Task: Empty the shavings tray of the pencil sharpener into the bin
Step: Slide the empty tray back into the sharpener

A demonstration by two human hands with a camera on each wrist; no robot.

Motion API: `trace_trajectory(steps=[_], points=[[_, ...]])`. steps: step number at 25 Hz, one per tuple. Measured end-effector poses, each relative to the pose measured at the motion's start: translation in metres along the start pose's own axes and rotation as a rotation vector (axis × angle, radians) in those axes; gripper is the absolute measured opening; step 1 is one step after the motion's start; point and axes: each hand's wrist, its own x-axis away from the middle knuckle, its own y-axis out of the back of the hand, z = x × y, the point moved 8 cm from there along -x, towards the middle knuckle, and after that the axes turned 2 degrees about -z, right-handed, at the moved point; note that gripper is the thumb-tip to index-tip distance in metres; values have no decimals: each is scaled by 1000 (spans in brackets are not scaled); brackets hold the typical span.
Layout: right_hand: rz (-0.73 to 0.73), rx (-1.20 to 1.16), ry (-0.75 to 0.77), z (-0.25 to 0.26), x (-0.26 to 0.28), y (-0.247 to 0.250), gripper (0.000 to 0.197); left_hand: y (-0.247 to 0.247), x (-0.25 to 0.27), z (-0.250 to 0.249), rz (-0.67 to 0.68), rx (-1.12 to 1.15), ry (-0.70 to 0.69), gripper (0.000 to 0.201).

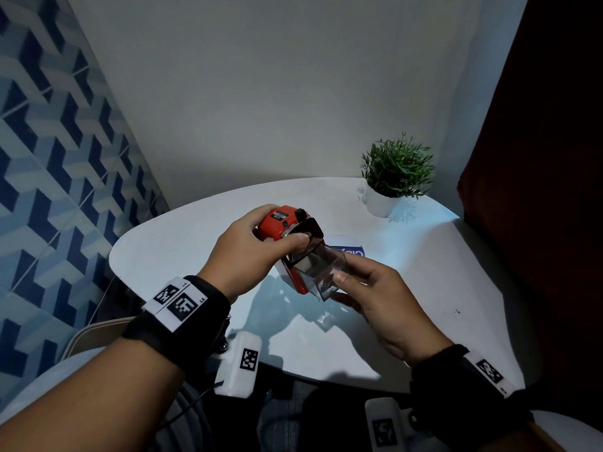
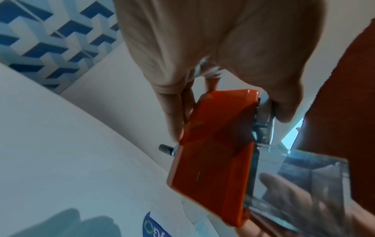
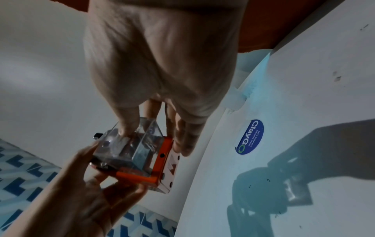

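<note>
A red pencil sharpener is tilted just above the white table, gripped around its body by my left hand. Its clear shavings tray sticks partly out of the sharpener's front toward my right hand, which pinches the tray's outer end, thumb on top and fingers underneath. Dark bits lie inside the tray. The left wrist view shows the sharpener side on with the tray jutting right. From the right wrist, the tray still sits in the orange body. No bin is in view.
A small potted plant stands at the table's far right. A blue oval sticker lies flat on the table just beyond the sharpener. A patterned blue wall rises on the left and a dark red curtain on the right.
</note>
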Motion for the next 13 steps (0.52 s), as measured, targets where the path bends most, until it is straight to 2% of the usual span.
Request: trace_trajectory(steps=[3, 13], points=[[-119, -44, 42, 2, 2, 6, 35, 3, -1, 0, -20, -7, -3, 48], [-239, -78, 33, 1, 3, 17, 28, -3, -3, 7, 7, 65, 54, 48]])
